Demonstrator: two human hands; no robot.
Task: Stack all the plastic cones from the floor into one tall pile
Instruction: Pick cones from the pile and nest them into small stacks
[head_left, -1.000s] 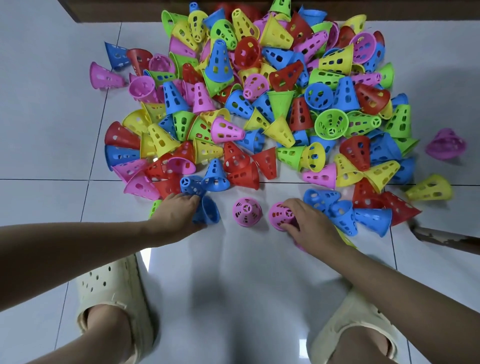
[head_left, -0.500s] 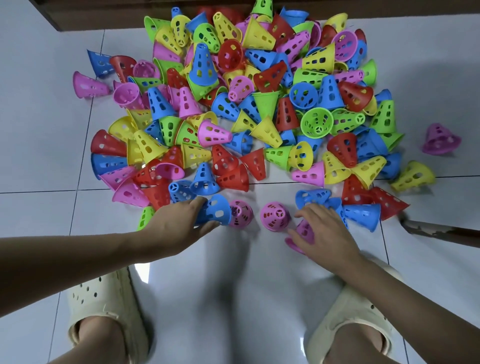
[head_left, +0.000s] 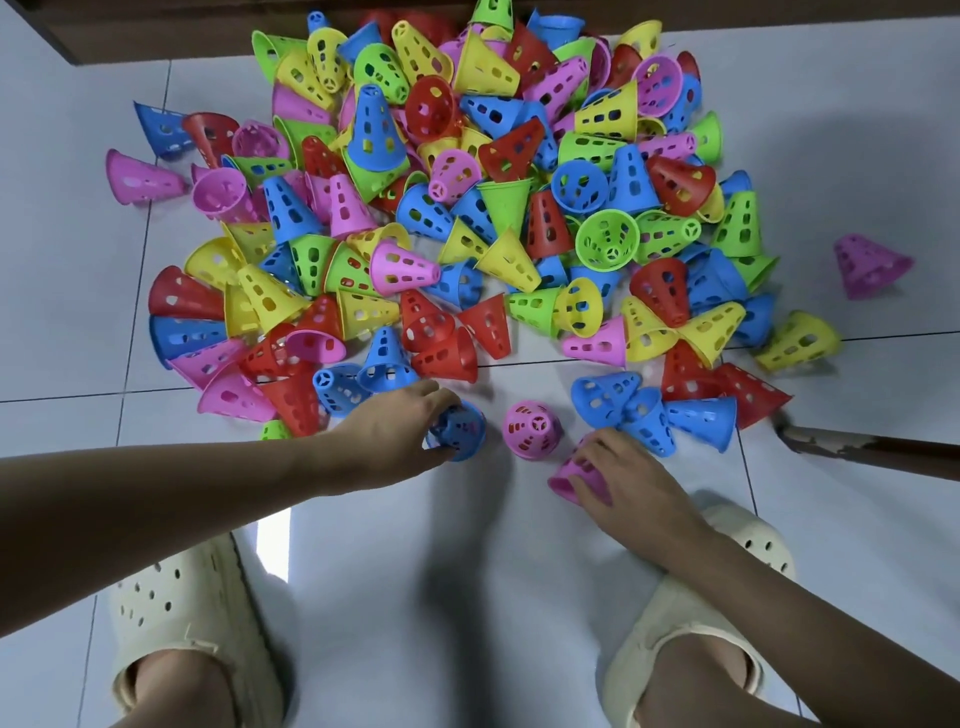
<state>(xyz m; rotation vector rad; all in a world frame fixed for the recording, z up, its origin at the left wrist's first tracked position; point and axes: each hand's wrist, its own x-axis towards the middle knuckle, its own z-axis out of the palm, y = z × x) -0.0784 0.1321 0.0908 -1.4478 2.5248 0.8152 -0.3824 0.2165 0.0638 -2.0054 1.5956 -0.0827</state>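
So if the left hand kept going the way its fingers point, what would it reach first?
Past the blue cone that the left hand grips, probably the upright pink cone standing just beyond; depth is hard to judge.

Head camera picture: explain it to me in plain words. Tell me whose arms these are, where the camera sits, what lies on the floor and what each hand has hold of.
There is no machine here. A person wears a camera on the head, and it looks forward and down, so you see their own two arms and, at the bottom, their feet in cream clogs.

On the white tiled floor lies a big heap of plastic cones with holes in them: red, blue, yellow, green and pink. Most lie on their sides. A few lie apart from the heap, such as a lone pink cone at the right.

The left hand holds a blue cone at the near edge of the heap. The right hand grips a pink cone lying on its side. Between the hands another pink cone stands on the floor, touched by neither.

No tall pile shows yet.
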